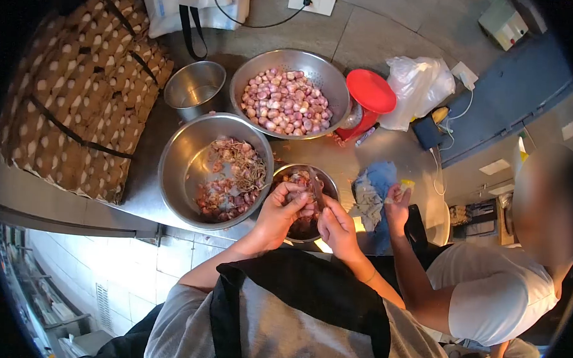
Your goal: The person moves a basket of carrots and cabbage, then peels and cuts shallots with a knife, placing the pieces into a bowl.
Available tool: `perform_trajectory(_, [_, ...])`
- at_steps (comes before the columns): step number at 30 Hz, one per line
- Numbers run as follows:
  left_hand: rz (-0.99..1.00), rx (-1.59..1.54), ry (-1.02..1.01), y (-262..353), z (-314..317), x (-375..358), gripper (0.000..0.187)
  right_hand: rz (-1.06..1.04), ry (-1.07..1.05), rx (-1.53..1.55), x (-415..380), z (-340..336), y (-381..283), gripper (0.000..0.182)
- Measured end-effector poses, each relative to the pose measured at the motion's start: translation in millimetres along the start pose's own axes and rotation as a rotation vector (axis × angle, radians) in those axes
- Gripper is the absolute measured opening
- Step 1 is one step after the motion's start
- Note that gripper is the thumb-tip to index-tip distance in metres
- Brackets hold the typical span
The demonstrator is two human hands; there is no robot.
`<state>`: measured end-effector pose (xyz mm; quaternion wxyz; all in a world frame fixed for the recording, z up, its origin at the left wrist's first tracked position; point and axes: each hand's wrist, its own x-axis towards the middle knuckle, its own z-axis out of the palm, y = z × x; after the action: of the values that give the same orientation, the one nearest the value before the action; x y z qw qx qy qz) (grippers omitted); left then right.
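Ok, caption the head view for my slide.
Right hand with knife, left hand close, over a bowl near a colander of onions.

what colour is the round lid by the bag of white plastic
The lid is red, seen in the head view.

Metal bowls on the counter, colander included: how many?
4: small bowl at back left, colander to its right, wide bowl in front, smaller bowl partly hidden under the left hand and right hand. Nested ones could be hidden.

Slim knife (315, 184) slanted over bowl (335, 186)
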<state>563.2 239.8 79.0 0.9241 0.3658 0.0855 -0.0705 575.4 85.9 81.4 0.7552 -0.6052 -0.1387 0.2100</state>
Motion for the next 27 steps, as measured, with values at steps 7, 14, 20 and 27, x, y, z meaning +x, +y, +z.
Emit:
perform_trajectory(7, [-0.016,-0.030,-0.023,-6.0,-22.8,13.1,0.012,0.280,-0.076,0.390,2.7,-5.1,-6.1,0.038])
perform_trajectory(14, [-0.062,0.008,-0.039,16.5,-10.8,28.7,0.017,-0.054,-0.036,-0.029,16.5,-5.2,10.9,0.046])
perform_trajectory(20, [-0.036,-0.011,-0.055,6.0,-15.0,39.2,0.020,-0.056,0.020,-0.261,21.5,-14.9,13.1,0.043])
perform_trajectory(27, [-0.021,0.062,-0.026,3.2,-15.4,40.5,0.022,0.002,0.053,-0.106,24.6,-13.9,9.8,0.040])
